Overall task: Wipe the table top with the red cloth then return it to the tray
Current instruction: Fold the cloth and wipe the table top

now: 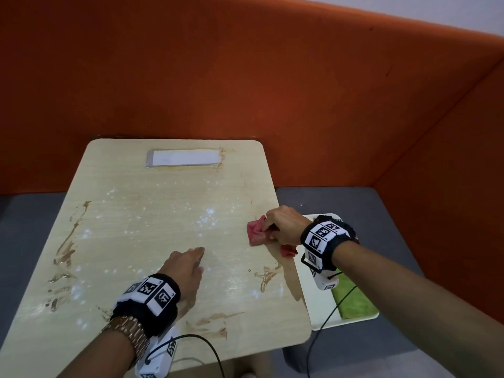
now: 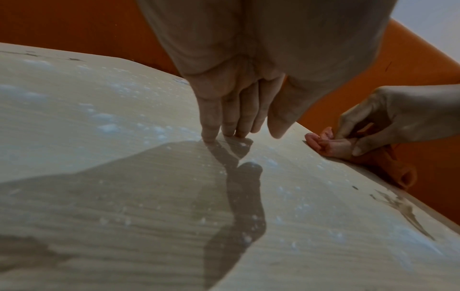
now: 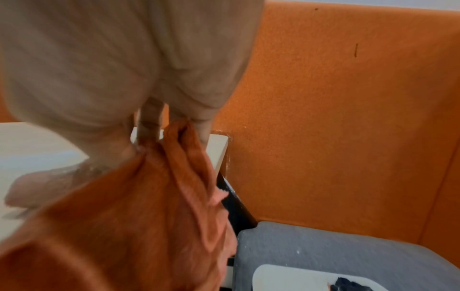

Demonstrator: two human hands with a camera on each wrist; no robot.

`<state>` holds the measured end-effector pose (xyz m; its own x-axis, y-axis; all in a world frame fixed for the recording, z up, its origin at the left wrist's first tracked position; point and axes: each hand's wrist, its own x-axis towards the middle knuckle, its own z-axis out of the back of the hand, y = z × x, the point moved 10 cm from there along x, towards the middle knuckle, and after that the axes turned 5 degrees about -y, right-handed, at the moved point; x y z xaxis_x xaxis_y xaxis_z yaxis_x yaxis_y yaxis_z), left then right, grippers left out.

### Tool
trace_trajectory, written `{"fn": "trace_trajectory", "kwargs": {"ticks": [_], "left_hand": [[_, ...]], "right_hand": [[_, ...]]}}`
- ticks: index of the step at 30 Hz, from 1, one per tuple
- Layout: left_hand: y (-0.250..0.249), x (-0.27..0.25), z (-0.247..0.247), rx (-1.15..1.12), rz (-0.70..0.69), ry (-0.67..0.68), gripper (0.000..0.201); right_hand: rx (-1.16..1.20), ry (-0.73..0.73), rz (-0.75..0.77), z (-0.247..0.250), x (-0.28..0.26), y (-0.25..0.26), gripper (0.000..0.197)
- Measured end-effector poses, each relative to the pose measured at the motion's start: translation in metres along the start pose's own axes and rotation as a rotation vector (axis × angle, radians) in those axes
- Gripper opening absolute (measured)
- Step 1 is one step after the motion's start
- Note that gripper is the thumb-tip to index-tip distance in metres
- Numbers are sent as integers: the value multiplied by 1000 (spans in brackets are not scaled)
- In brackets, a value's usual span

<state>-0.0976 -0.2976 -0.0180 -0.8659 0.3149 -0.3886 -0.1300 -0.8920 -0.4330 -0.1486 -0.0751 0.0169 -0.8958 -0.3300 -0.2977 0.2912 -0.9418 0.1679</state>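
At the table's right edge: right hand (image 1: 283,225) bunches the red cloth (image 1: 256,232), half on the table top (image 1: 152,214), half hanging off
Left hand (image 1: 188,264): flat, fingertips pressing table
Tray (image 1: 321,309): right of table, under that wrist, green cloth (image 1: 354,298) inside

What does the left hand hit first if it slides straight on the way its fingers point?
Nothing close: the left hand points up-right over bare, wet table. That line seems to pass left of the red cloth, then off the edge; depth unclear.
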Motion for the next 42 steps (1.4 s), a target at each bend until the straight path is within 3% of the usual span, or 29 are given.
{"fn": "trace_trajectory", "kwargs": {"ticks": [5,10,13,18,23,37,42], "left_hand": [[-1,0,1,0,-10,0,47],[-3,-1,1,22,-7,1,50],[-4,0,2,48,-11,-7,50],[-3,0,0,46,3,-9,50],[1,2,-3,44,9,1,50],[6,0,-4,3,44,24,51],[-1,0,-2,35,15,38,50]], "right_hand": [[29,45,-41,0,7,-8,73],[-5,77,-52,-7,10,-10,45],[89,-25,-85,16,14,-16,27],[57,-213,-189,58,30,-33,43],[-50,-52,-94,23,32,-17,38],[-133,-33,-13,-3,-1,-9,21],[-140,-11,19,-7,-12,-1,39]]}}
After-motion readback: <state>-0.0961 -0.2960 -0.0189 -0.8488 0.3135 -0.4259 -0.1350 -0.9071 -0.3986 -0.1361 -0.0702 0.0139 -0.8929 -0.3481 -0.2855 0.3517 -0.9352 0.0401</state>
